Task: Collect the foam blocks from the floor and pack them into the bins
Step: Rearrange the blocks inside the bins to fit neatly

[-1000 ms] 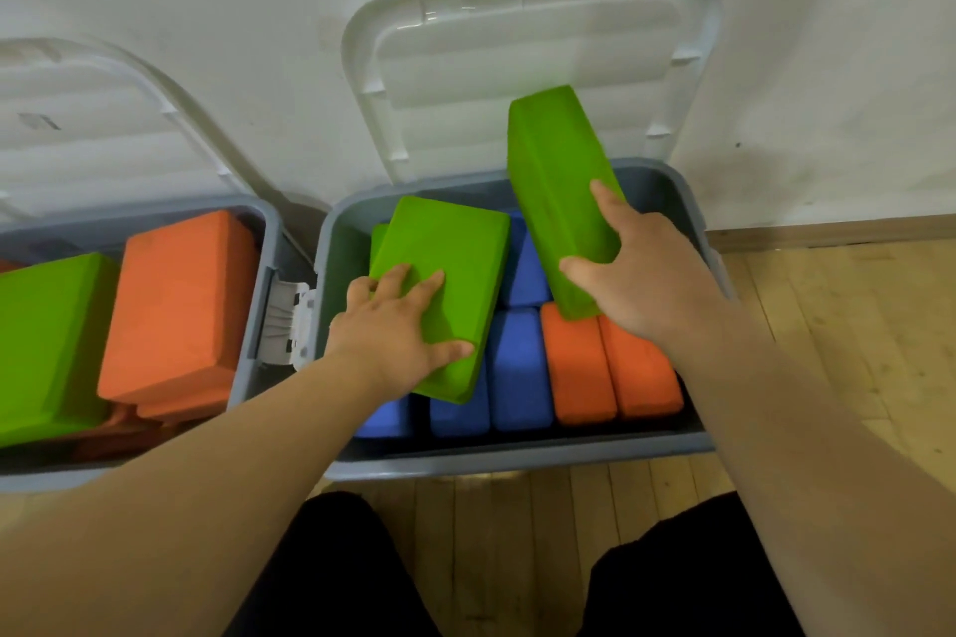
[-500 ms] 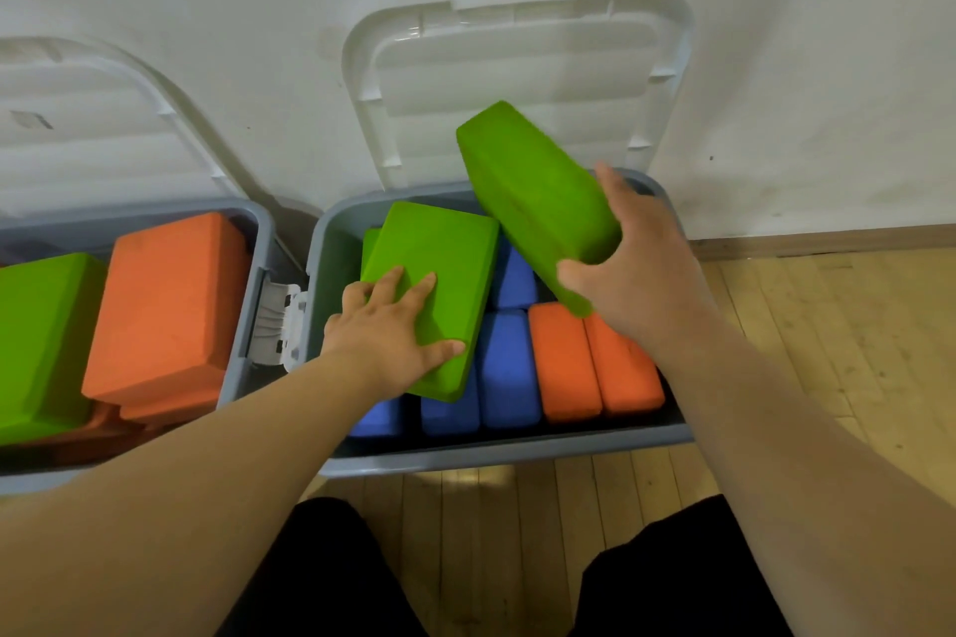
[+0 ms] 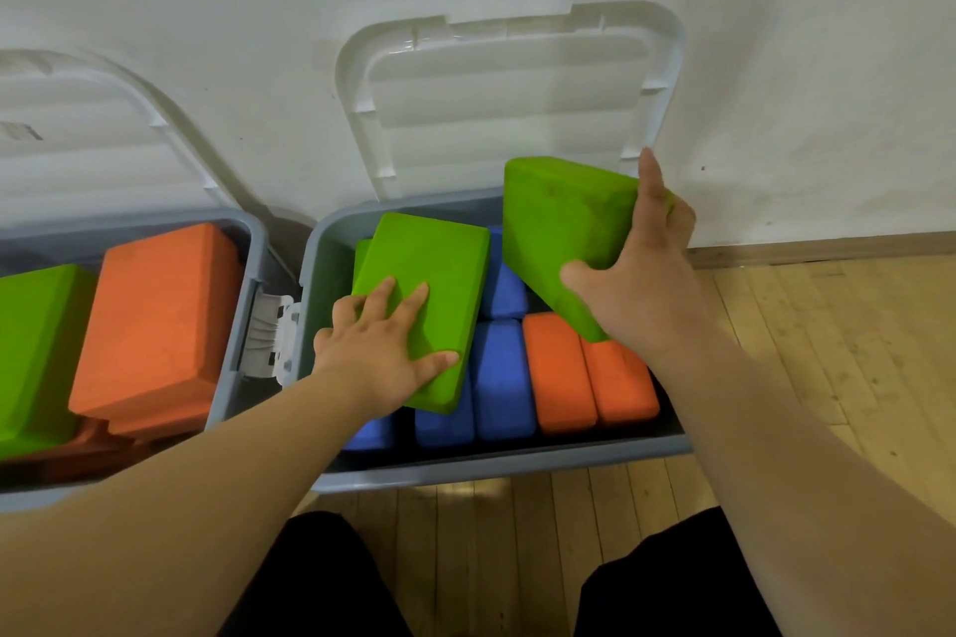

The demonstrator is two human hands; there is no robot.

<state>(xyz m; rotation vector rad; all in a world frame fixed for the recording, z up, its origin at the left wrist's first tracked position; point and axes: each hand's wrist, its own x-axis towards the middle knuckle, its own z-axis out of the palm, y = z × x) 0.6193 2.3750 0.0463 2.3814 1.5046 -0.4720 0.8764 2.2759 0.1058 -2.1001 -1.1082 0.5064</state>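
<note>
Two grey bins stand side by side against the wall. In the right bin (image 3: 496, 466) lie blue blocks (image 3: 504, 378) and orange blocks (image 3: 561, 372). My left hand (image 3: 380, 349) presses flat, fingers spread, on a green foam block (image 3: 429, 295) resting tilted over the blue ones at the bin's left. My right hand (image 3: 641, 274) grips a second green foam block (image 3: 566, 228), tilted above the bin's right back corner, over the orange blocks. The left bin (image 3: 235, 326) holds a large orange block (image 3: 155, 321) and a green one (image 3: 33, 352).
Both white lids lean open against the white wall, the right bin's lid (image 3: 512, 93) just behind the held block. A white latch (image 3: 277, 336) hangs between the bins. Wooden floor (image 3: 827, 352) runs to the right and front. My dark-clad knees (image 3: 331, 579) are below.
My right hand has swung its green block from upright to tilted and carried it rightward and lower over the orange blocks. My left hand stays pressed on the other green block.
</note>
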